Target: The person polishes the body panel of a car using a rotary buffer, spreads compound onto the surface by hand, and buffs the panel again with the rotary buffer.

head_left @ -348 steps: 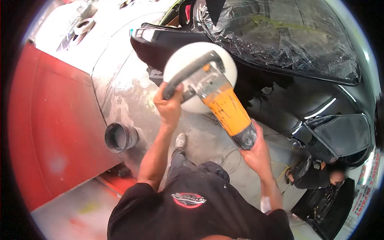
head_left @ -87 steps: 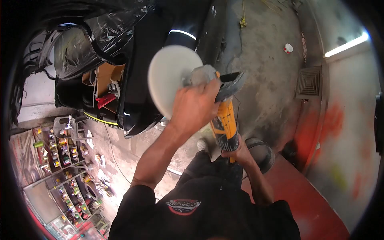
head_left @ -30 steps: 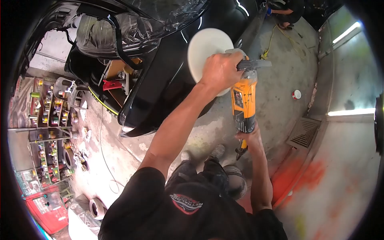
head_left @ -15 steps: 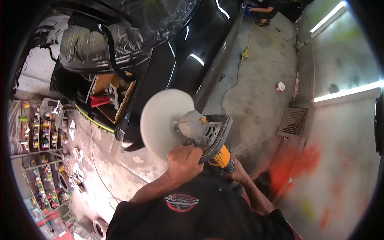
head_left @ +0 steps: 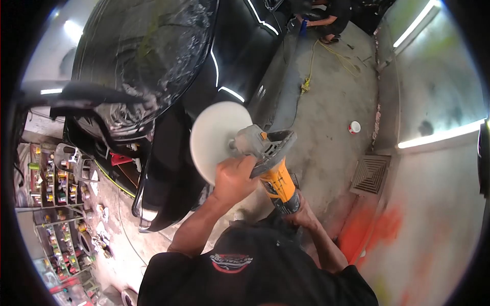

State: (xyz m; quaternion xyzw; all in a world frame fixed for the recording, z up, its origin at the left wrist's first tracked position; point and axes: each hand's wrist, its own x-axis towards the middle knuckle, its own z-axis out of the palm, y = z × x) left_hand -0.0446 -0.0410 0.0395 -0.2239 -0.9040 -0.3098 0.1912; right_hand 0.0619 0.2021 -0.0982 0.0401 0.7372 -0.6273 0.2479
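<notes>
In the head view, my left hand is closed around the front handle of a yellow and grey polisher. My right hand grips the polisher's dark rear end. The round white pad faces the black car body at the left; whether it touches the panel cannot be told. Crinkled clear plastic covers the car's glass.
A person crouches by the car at the top, near a yellow cord. A small white tub and a floor grate lie right. Shelves with cans stand left; a wall bounds the right.
Compared with half a second ago, the polisher has shifted slightly up and right in view. More of the plastic-covered glass shows, and the car's front corner appears lower. Both hands keep their hold.
</notes>
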